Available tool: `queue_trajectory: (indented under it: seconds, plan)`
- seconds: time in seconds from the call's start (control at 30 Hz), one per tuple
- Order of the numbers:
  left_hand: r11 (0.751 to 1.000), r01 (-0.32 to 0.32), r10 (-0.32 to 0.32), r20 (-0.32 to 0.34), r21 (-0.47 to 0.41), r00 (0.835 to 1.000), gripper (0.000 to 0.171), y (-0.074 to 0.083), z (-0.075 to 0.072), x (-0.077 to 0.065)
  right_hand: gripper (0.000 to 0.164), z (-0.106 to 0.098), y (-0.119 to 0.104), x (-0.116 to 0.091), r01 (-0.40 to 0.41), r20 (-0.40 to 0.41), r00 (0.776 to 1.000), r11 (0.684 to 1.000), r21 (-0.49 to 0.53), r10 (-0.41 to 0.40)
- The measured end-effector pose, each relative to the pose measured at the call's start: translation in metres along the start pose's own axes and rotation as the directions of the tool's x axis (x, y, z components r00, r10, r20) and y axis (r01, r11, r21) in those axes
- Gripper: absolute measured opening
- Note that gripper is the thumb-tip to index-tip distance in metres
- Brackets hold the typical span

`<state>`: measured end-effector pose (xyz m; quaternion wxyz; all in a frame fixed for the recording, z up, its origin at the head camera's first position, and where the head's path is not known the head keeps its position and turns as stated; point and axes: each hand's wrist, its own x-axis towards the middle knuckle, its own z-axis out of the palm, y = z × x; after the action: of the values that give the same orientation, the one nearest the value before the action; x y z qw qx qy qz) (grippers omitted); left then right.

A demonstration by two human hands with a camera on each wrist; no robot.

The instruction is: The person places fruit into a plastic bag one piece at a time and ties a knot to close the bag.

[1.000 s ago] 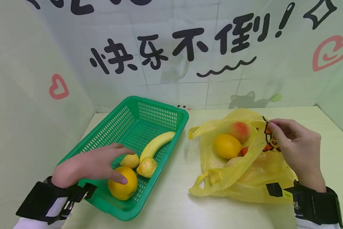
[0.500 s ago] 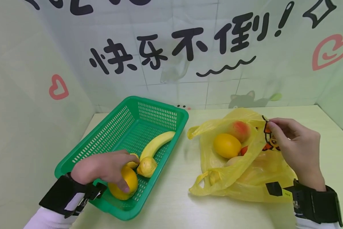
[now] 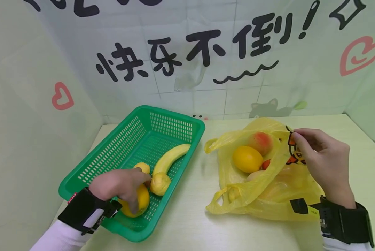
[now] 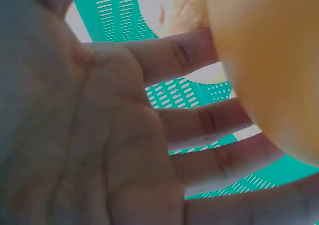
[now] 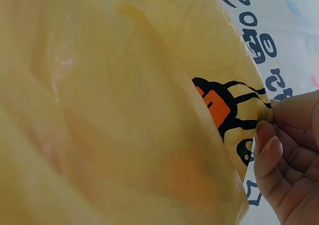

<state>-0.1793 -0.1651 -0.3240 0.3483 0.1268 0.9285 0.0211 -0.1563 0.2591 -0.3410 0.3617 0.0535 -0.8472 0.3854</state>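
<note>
My left hand (image 3: 123, 186) reaches into the green basket (image 3: 127, 151) and grips an orange (image 3: 142, 201) near its front end. In the left wrist view, the fingers (image 4: 199, 120) extend around the blurred side of the orange. Two small wrinkled yellow fruits, one nearer (image 3: 160, 184) and one farther back, lie just beyond it, beside a banana (image 3: 170, 159). At right, my right hand (image 3: 326, 162) pinches the rim of a yellow plastic bag (image 3: 284, 207) between thumb and fingers, holding its mouth open. Inside show a yellow-orange fruit (image 3: 247, 159) and a peach (image 3: 261, 142).
Both basket and bag stand on a pale table (image 3: 187, 216), with a strip of tabletop between them. Behind rises a white sheet (image 3: 193, 99) printed with black characters, and another pale panel (image 3: 24, 139) closes off the left side.
My left hand has moved right and down from above the basket, and its fingers have closed around the orange. The right hand keeps its pinch on the bag rim.
</note>
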Motion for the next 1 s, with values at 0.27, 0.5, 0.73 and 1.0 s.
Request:
queue_trajectory:
  seconds: [0.27, 0.5, 0.73, 1.0]
  plan:
    - [1.0, 0.024, -0.024, 0.024, 0.009, 0.999, 0.068, 0.0, 0.002, 0.004, 0.017, -0.001, 0.0, 0.001, -0.009, -0.003, 1.0, 1.0, -0.008, 0.009]
    - [0.999, -0.041, 0.041, -0.022, 0.0, 0.999, 0.068, -0.008, -0.003, -0.004, 0.017, -0.002, 0.0, 0.002, -0.014, -0.003, 1.0, 1.0, -0.012, 0.014]
    - [0.993, -0.116, 0.107, -0.199, -0.035, 0.974, 0.071, -0.018, -0.012, -0.025, 0.018, -0.002, -0.002, 0.002, -0.016, -0.006, 1.0, 1.0, -0.02, 0.016]
    - [0.974, -0.228, 0.207, -0.456, 0.009, 0.866, 0.063, -0.01, -0.027, -0.043, 0.018, -0.002, -0.001, 0.002, -0.017, -0.004, 1.0, 1.0, -0.018, 0.016]
